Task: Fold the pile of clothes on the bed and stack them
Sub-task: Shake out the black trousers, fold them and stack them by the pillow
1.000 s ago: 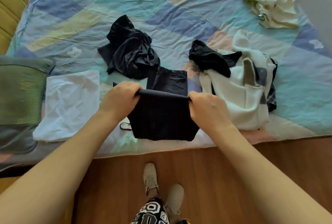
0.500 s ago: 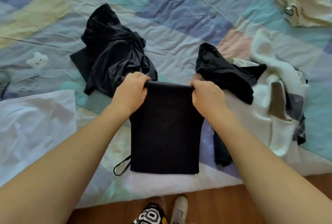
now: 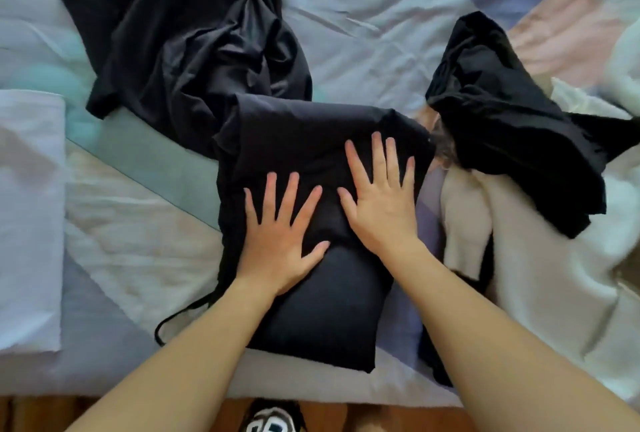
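Both hands flat, fingers spread | L hand (image 3: 277,237) + R hand (image 3: 381,199) atop folded black garment (image 3: 329,310), prob shorts

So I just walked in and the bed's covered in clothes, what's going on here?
A person is folding laundry on the bed. Both the left hand and the right hand lie flat, fingers spread, pressing a folded dark garment near the bed's edge. A crumpled black garment lies beyond it, another black piece sits on a cream garment to the right, and a folded white item lies to the left.
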